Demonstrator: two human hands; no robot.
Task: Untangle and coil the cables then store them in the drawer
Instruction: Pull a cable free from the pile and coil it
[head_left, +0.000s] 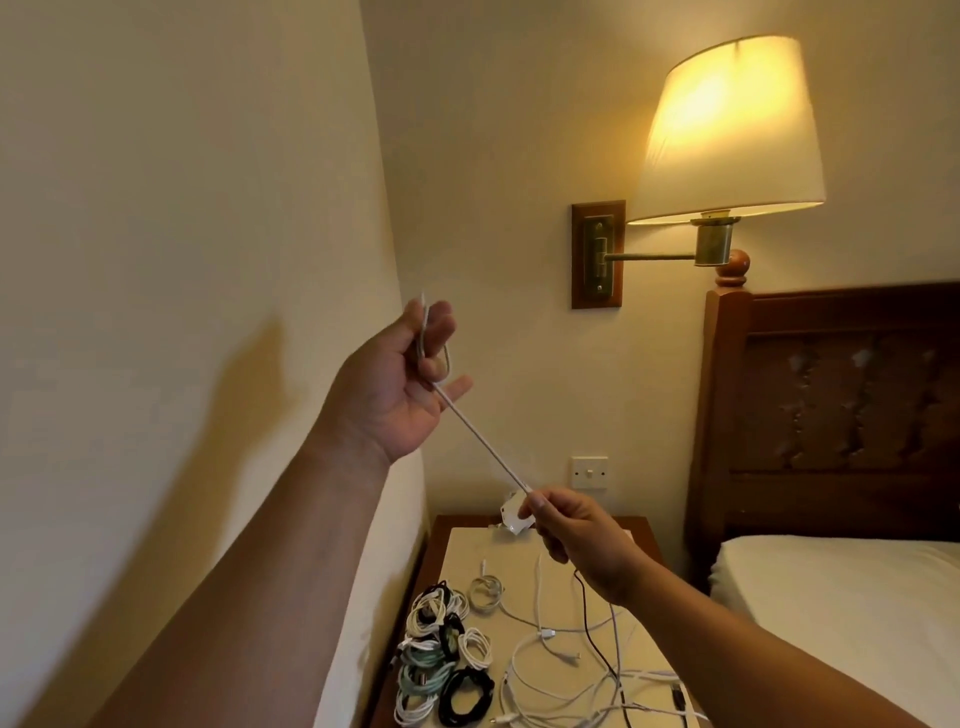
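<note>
The left hand (400, 384) is raised near the cream wall, its fingers curled round one end of a thin white braided cable (483, 447). A small first loop shows beside the fingers. From there the cable runs taut, down and to the right, to the right hand (582, 545), which pinches it between thumb and fingertips.

To coil it well, the right hand would likely feed the cable under light tension while the left gathers even loops. Letting the strand roll in the fingers should keep it from kinking.

Below, on the pale top of the wooden nightstand (467, 551), a heap of finished black, white and green coils (441, 660) lies to the left. A loose tangle of white and black leads (566, 670) spreads to the right.

The drawer is not in view. The right hand covers the held cable past the pinch, so which loose strand it joins cannot be told. A small white object (511, 517) behind the fingertips may be a plug or an adapter. The bottom edge cuts off both heaps.
</note>
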